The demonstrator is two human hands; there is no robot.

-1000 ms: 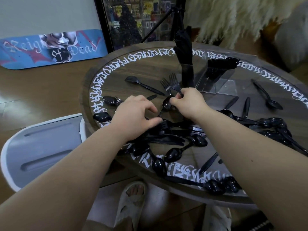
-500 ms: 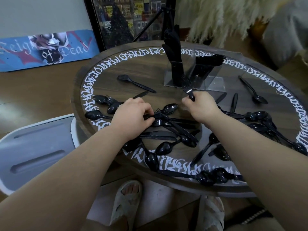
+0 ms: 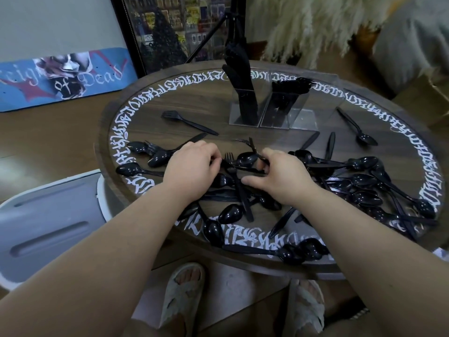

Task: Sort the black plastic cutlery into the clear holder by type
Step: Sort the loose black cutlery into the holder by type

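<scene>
Black plastic spoons, forks and knives lie heaped on the round wooden table (image 3: 150, 113). The clear holder (image 3: 302, 117) stands at the far side, with knives (image 3: 243, 93) upright in its left compartment and forks (image 3: 289, 90) in the middle one. My right hand (image 3: 279, 177) grips a couple of forks (image 3: 251, 148), their tines sticking up to the left of its fingers. Over the middle of the pile, my left hand (image 3: 192, 166) has curled fingertips pinching the neck of a fork (image 3: 237, 188) that lies there.
A single fork (image 3: 189, 122) and a single spoon (image 3: 357, 128) lie apart toward the far side. Spoons crowd the right part (image 3: 364, 186) and the near rim (image 3: 298, 251). A grey-white stool (image 3: 46, 229) stands at the left, and my sandalled feet are under the table.
My right hand, still holding the forks, has drawn back from near the holder to the pile's middle. My left hand has shifted right to the fork's neck.
</scene>
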